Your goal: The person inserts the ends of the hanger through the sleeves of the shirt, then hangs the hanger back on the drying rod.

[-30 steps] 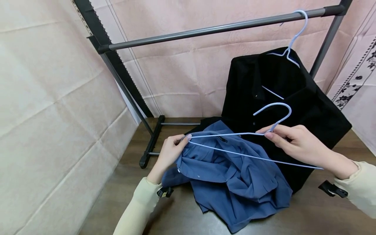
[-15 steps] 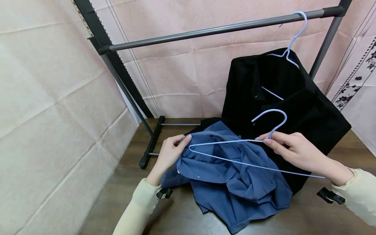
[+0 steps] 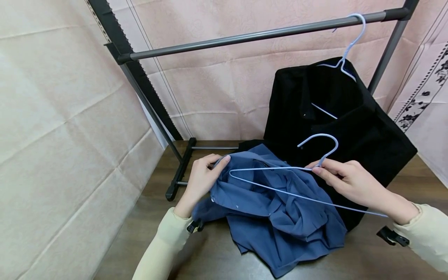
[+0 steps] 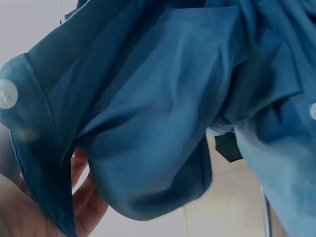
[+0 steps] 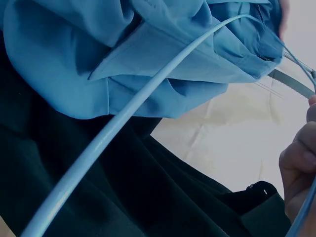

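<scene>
A crumpled blue button-up shirt lies on the table. My left hand pinches its upper left edge between thumb and fingers. In the left wrist view the shirt hangs in folds with a white button and covers part of that hand. My right hand pinches a light-blue wire hanger at the base of its hook. The hanger is held over the shirt, its left end just right of my left thumb. The right wrist view shows the hanger's wire crossing in front of the shirt.
A grey metal rack with a horizontal rail stands behind on the wooden table. On its right hangs a black shirt on another light-blue hanger, draped down behind the blue one. Pale cloth covers the left wall.
The hanger's left end has come away from my left thumb. My right hand has lowered the hanger slightly, while my left hand stays at the shirt's edge, shifted a little right.
</scene>
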The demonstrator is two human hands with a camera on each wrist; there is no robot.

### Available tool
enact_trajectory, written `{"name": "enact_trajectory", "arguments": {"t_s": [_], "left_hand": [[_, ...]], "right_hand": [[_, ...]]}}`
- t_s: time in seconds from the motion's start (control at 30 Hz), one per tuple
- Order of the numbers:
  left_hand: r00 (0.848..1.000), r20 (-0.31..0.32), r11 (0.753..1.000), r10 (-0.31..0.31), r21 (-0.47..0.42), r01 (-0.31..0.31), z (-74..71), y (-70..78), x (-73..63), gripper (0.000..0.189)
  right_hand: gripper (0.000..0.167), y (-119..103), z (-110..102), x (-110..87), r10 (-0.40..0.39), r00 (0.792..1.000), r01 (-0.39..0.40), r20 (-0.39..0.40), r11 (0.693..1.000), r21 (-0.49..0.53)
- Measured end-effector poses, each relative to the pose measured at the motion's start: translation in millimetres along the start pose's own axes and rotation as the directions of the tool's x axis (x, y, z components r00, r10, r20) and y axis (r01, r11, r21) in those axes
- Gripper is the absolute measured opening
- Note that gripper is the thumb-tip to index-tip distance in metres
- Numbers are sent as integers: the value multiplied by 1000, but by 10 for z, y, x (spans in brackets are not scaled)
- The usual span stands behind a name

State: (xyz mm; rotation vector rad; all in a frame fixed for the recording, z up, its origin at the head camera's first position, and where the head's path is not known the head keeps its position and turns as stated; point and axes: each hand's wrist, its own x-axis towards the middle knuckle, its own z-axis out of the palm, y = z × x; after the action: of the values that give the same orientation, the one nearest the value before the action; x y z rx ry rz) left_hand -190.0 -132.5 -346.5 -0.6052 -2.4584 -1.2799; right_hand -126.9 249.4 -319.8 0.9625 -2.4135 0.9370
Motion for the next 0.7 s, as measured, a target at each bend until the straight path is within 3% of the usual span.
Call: {"name": "enact_trajectory", "arguments": {"t_s": [0.33, 0.7], "left_hand": [[994, -41, 995, 104, 9, -104, -43, 191, 103, 32], [982, -81, 985, 173, 26, -171, -58, 371, 165, 32]], "right_hand": [[29, 3, 54, 5, 31, 999, -32, -44, 999, -41], [24, 15, 89, 53, 17, 996, -21, -88, 999, -45]]}}
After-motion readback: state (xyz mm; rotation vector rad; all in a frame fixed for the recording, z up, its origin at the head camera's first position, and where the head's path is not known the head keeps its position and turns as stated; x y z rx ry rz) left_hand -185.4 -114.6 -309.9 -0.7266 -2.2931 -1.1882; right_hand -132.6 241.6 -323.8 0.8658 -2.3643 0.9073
